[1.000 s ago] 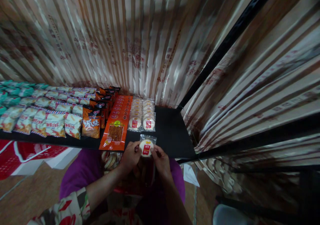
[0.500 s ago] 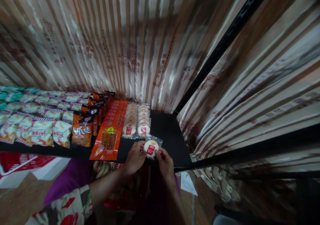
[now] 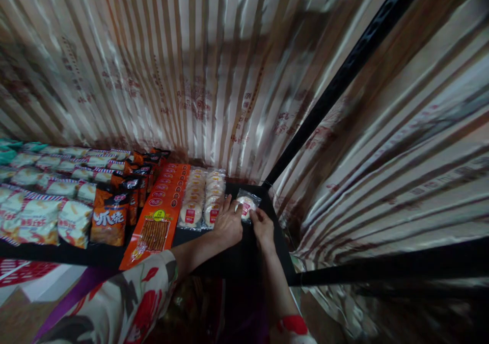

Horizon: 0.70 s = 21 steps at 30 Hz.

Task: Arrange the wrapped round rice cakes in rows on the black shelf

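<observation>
A clear-wrapped packet of round white rice crackers (image 3: 247,201) with a red label is between my two hands, at the shelf's right end. My left hand (image 3: 229,224) grips its left edge, the fingertips close beside the row of like packets. Thumb and fingers of my right hand (image 3: 263,228) pinch its lower right edge. To the left, two rows of the same cracker packets, one row (image 3: 191,209) and another row (image 3: 212,201), lie overlapping from front to back. My left hand partly covers the front of the nearer row.
A long orange bag of brown sticks (image 3: 158,224) lies left of the crackers. Beyond it stand orange-black snack bags (image 3: 109,219) and several rows of pale snack bags (image 3: 40,216). The black shelf (image 3: 233,257) meets a dark upright post (image 3: 305,125) before striped curtains (image 3: 214,79).
Both hands have carried the cracker packet from the shelf's front edge deeper and rightward, beside the second row. The camera view has shifted slightly.
</observation>
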{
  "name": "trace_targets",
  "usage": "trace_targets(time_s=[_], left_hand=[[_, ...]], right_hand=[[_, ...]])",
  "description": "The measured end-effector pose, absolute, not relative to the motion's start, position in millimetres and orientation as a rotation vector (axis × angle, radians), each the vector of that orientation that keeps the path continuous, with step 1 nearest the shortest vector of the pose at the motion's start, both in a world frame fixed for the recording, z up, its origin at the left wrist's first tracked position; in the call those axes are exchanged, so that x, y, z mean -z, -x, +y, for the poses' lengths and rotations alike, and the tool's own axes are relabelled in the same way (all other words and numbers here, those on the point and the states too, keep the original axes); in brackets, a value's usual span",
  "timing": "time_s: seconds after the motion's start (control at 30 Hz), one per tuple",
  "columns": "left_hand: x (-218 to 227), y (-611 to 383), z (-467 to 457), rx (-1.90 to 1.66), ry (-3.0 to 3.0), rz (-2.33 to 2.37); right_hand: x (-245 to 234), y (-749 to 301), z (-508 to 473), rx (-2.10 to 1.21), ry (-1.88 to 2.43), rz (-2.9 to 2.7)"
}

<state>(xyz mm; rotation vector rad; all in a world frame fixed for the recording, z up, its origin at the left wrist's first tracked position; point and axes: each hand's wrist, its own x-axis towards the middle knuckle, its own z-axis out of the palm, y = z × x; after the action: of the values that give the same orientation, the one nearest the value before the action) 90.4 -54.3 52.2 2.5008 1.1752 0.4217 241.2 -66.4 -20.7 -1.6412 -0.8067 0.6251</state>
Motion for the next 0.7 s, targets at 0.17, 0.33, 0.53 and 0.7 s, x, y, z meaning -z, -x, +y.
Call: trace_targets(time_s=[0.17,0.33,0.53,0.7], left_hand=[[-44.4,-104.6,-29.6,-0.288,-2.659,1.138],[-41.0,-108.7,-8.1,-0.177,-2.707,1.205],[-33.2,-106.1,7.3,-0.156,-2.676,1.278],[-30.6,-101.9,8.3,-0.135,-2.682,1.257]], right_hand=[[22.3,-253.4,-27.8,-0.522,1.800,-0.915],[22.1,-253.9,6.3,-0.465,1.968,-0.932],[24.2,-251.2,36.3,-0.414,2.041,-0.985],[24.6,-249.2,50.5,-0.394,2.100,-1.035]])
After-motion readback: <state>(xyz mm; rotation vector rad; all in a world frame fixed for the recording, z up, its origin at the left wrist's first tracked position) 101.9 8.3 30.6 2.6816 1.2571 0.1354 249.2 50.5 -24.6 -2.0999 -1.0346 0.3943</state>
